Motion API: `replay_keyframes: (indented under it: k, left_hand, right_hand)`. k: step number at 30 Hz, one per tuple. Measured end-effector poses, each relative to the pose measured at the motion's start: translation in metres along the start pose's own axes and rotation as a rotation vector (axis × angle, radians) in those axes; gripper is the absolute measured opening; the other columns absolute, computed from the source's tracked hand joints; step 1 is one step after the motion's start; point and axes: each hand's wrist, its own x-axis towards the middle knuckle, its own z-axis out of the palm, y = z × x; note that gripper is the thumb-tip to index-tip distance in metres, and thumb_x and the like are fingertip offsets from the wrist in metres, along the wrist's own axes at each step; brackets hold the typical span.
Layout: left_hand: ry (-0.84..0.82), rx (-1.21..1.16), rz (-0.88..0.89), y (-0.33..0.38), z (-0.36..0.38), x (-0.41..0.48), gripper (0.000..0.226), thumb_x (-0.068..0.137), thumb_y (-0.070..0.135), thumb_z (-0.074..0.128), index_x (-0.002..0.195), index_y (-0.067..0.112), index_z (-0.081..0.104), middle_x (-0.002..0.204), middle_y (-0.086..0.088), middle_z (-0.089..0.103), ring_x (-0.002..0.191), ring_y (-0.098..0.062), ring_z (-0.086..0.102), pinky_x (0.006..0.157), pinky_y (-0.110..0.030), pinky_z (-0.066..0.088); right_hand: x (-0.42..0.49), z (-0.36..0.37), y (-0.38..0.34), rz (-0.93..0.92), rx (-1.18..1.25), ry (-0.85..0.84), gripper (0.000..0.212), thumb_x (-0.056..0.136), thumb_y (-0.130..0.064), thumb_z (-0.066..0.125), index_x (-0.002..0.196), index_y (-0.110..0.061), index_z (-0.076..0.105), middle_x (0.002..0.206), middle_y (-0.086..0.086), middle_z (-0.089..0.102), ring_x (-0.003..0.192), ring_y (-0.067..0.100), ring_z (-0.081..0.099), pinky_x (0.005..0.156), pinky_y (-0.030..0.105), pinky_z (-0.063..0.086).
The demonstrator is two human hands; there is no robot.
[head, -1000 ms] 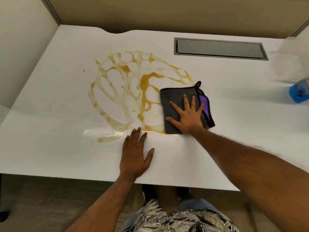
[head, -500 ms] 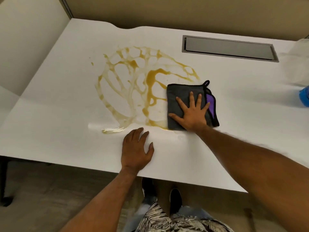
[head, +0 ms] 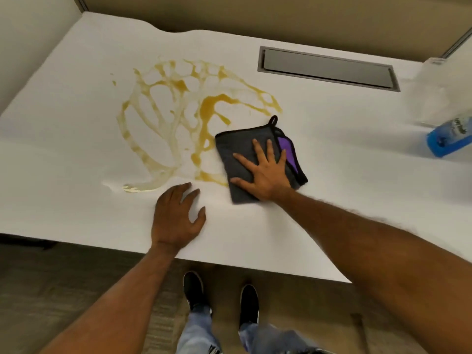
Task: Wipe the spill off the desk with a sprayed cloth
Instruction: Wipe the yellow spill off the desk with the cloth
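A brown-yellow spill (head: 204, 116) spreads in a web of streaks over the left middle of the white desk (head: 76, 200). A folded grey cloth (head: 237, 144) with a purple side and a black loop lies at the spill's right edge, its left edge touching the streaks. My right hand (head: 265, 172) presses flat on the cloth with fingers spread. My left hand (head: 176, 218) rests palm down on the bare desk near the front edge, just below the spill, holding nothing.
A blue spray bottle (head: 449, 136) lies at the right edge of the desk, with a clear plastic object (head: 439, 93) behind it. A grey metal cable hatch (head: 329, 69) is set into the desk's back right. Partition walls close the back and left.
The view has shifted back and down, so my shoes now show. My right hand stays on the cloth at the spill's right edge; the cloth has turned slightly. The left hand is still.
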Motion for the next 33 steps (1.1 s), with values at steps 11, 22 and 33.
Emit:
replay_keyframes:
  k: [11, 22, 33]
  left_hand:
    - [-0.018, -0.039, -0.022, 0.001, -0.004, 0.001, 0.049, 0.081, 0.043, 0.061, 0.123, 0.016, 0.064, 0.133, -0.005, 0.058, 0.122, -0.028, 0.051, 0.103, -0.043, 0.041]
    - [-0.079, -0.034, -0.029, 0.0, -0.006, 0.0, 0.049, 0.084, 0.044, 0.055, 0.124, 0.017, 0.064, 0.135, -0.006, 0.057, 0.124, -0.029, 0.049, 0.103, -0.046, 0.041]
    - [-0.154, -0.08, 0.081, -0.016, -0.017, -0.012, 0.051, 0.089, 0.04, 0.047, 0.134, 0.016, 0.056, 0.148, -0.006, 0.046, 0.139, -0.025, 0.039, 0.116, -0.042, 0.03]
  right_hand:
    - [0.012, -0.001, -0.04, 0.263, 0.105, 0.044, 0.067, 0.088, -0.072, 0.03, 0.148, -0.042, 0.026, 0.162, 0.009, 0.013, 0.147, 0.041, 0.007, 0.114, 0.064, 0.005]
    - [-0.011, 0.007, -0.039, 0.407, 0.121, 0.117, 0.069, 0.086, -0.074, 0.025, 0.148, -0.043, 0.026, 0.162, 0.009, 0.015, 0.148, 0.038, 0.007, 0.113, 0.066, 0.004]
    - [-0.035, 0.007, -0.051, 0.274, 0.073, 0.054, 0.07, 0.083, -0.081, 0.02, 0.147, -0.052, 0.015, 0.164, -0.002, 0.004, 0.15, 0.03, -0.003, 0.113, 0.069, 0.004]
